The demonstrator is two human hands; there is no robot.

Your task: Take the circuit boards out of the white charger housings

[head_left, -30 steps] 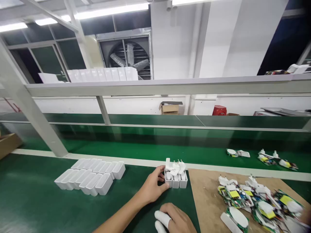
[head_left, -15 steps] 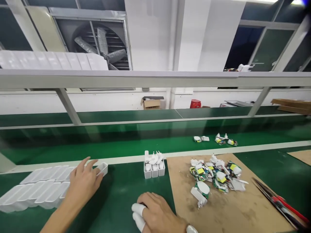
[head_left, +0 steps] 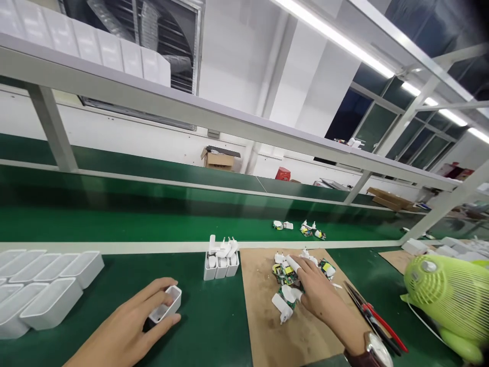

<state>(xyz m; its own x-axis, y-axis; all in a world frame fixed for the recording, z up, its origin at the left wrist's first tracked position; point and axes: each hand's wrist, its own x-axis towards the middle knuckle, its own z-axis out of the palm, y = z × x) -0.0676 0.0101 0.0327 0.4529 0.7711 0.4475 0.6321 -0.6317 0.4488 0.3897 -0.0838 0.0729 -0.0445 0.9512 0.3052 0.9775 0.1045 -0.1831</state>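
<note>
My left hand (head_left: 133, 321) grips a small white open-topped plastic case (head_left: 168, 304) between thumb and fingers, just above the green bench. My right hand (head_left: 315, 288), with white finger covers on thumb and index finger, reaches over a pile of small circuit boards (head_left: 284, 273) with white plug parts. Thumb and index finger are apart at the pile; its other fingers are partly hidden, and no piece is visibly lifted. Near the thumb lies a board with a white plug piece (head_left: 282, 307). Between my hands stand several white cases (head_left: 221, 268) filled with white plug pieces.
Rows of empty white cases (head_left: 51, 306) lie at the left. A brown cardboard sheet (head_left: 263, 336) lies under the boards, with red-handled pliers (head_left: 382, 323) at its right edge. A lime-green fan (head_left: 451, 300) stands far right. A shelf rail (head_left: 229, 118) crosses above the bench.
My left hand has taken a white case and brought it nearer. My right hand has moved from the bench to the board pile on the right. The view has turned right and tilted.
</note>
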